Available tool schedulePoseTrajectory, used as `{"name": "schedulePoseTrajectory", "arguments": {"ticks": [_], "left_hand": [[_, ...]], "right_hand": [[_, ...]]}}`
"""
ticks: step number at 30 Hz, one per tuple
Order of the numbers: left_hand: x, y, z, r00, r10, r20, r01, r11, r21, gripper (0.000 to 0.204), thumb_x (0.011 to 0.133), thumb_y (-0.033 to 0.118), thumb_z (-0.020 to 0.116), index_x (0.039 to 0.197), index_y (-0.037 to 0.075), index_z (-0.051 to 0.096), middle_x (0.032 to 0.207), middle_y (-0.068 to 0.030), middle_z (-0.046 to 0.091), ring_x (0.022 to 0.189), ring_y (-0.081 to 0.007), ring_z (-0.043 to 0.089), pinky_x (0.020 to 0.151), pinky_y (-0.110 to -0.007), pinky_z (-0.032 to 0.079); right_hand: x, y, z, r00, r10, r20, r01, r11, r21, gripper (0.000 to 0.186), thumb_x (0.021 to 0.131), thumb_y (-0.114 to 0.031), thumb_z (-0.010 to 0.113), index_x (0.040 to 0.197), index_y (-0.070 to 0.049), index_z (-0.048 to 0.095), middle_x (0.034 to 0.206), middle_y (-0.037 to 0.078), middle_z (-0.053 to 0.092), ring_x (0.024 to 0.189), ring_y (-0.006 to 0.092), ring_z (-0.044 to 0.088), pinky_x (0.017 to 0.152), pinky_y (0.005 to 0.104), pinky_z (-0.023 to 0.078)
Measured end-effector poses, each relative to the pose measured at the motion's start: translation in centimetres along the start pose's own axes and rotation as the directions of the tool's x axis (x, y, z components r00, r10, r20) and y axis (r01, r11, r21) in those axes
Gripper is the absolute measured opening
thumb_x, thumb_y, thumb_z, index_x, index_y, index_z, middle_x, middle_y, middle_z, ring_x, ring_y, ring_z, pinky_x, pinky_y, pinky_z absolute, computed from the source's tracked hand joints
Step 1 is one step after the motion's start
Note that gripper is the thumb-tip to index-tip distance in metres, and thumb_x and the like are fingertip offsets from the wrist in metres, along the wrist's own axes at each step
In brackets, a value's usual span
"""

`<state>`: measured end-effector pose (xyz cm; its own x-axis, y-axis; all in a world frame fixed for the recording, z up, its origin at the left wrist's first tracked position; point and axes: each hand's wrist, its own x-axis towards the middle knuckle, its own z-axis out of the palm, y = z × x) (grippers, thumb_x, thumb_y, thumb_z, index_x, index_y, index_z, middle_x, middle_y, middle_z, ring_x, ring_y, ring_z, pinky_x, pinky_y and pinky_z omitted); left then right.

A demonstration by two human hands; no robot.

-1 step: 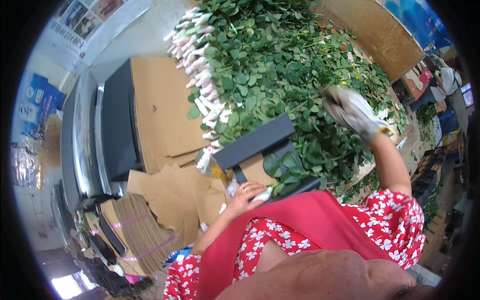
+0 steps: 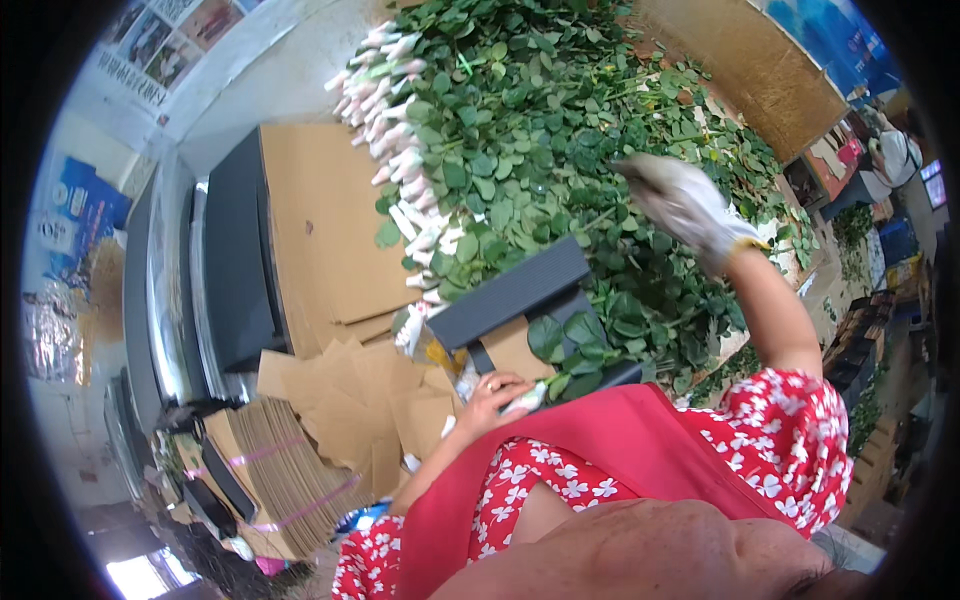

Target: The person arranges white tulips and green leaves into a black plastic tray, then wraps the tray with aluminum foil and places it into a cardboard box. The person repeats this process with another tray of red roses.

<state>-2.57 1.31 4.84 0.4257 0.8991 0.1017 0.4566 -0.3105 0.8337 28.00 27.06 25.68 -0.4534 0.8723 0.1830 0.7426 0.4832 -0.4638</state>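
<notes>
My bare left hand (image 2: 491,402), with a ring on one finger, has its fingers closed over a white-sleeved flower bud (image 2: 527,399). Green leaves (image 2: 590,362) spread rightward from that bud, across a brown paper sheet (image 2: 508,345) and a black corrugated cardboard wrapper (image 2: 512,292). Farther off on the right, my right hand (image 2: 680,208) wears a whitish glove and hovers at the edge of a big heap of leafy stems (image 2: 540,150). Its fingers are blurred, so whether anything is in them cannot be made out.
A row of white-sleeved buds (image 2: 405,165) lines the heap's left side. Left of it stand brown cardboard sheets (image 2: 320,230) and black sheets (image 2: 235,250). Loose brown paper (image 2: 335,385) and a strapped cardboard stack (image 2: 285,465) lie nearer. A brown board (image 2: 745,75) borders the far right.
My gloved right hand has shifted a little to the left over the leafy stems. My left hand stays on the bud, and the wrapper has not visibly moved.
</notes>
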Motion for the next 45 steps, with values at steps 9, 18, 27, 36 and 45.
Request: {"name": "schedulePoseTrajectory", "arguments": {"ticks": [9, 18, 27, 36, 45], "left_hand": [[-0.3, -0.7, 1.2, 0.997, 0.024, -0.079, -0.043, 0.966, -0.254, 0.031, 0.084, 0.012, 0.065, 0.114, 0.009, 0.07, 0.112, -0.0075, 0.07, 0.111, -0.0208, 0.061, 0.104, -0.037, 0.039], [-3.5, -5.2, 3.9, 0.994, -0.035, -0.108, 0.01, 0.976, -0.218, 0.036, 0.079, 0.016, 0.068, 0.114, 0.008, 0.07, 0.113, -0.0059, 0.069, 0.111, -0.0258, 0.058, 0.103, -0.039, 0.038], [-0.6, -2.2, 0.5, 0.999, 0.034, 0.008, -0.032, 0.983, -0.179, 0.04, 0.079, 0.023, 0.071, 0.115, 0.005, 0.068, 0.117, -0.0087, 0.068, 0.115, -0.0275, 0.057, 0.103, -0.041, 0.038], [-1.5, -2.6, 1.0, 1.0, 0.006, -0.022, -0.01, 0.976, -0.217, 0.043, 0.079, 0.023, 0.072, 0.118, 0.006, 0.067, 0.119, -0.0091, 0.067, 0.116, -0.0299, 0.057, 0.102, -0.042, 0.039], [-0.6, -1.2, 0.2, 0.996, -0.068, -0.062, 0.054, 0.976, -0.21, 0.047, 0.076, 0.013, 0.077, 0.121, 0.002, 0.065, 0.128, -0.0132, 0.063, 0.123, -0.0307, 0.055, 0.103, -0.041, 0.041]], "right_hand": [[20.7, 10.2, 21.2, 0.976, -0.081, 0.203, 0.171, 0.863, -0.476, 0.034, 0.096, -0.024, 0.047, 0.128, -0.023, 0.058, 0.128, 0.006, 0.059, 0.118, 0.0259, 0.056, 0.099, 0.0419, 0.045], [29.9, 4.5, 7.2, 0.854, -0.25, 0.457, 0.447, 0.803, -0.395, 0.037, 0.084, -0.019, 0.059, 0.12, -0.009, 0.061, 0.1, 0.017, 0.069, 0.091, 0.0333, 0.068, 0.073, 0.0422, 0.054], [25.8, 4.9, 14.9, 0.99, 0.14, -0.003, -0.124, 0.869, -0.479, 0.033, 0.083, -0.017, 0.06, 0.115, -0.013, 0.066, 0.126, 0.01, 0.062, 0.117, 0.0292, 0.059, 0.102, 0.0462, 0.044], [21.7, 4.7, 17.9, 0.994, 0.107, 0.015, -0.093, 0.918, -0.385, 0.047, 0.078, -0.029, 0.07, 0.122, -0.014, 0.06, 0.124, 0.014, 0.062, 0.116, 0.032, 0.06, 0.1, 0.0421, 0.047], [24.4, 5.6, 19.3, 0.986, 0.045, 0.163, 0.027, 0.908, -0.418, 0.023, 0.081, -0.011, 0.062, 0.103, -0.011, 0.072, 0.11, 0.011, 0.07, 0.102, 0.0305, 0.067, 0.087, 0.0391, 0.055]]}}
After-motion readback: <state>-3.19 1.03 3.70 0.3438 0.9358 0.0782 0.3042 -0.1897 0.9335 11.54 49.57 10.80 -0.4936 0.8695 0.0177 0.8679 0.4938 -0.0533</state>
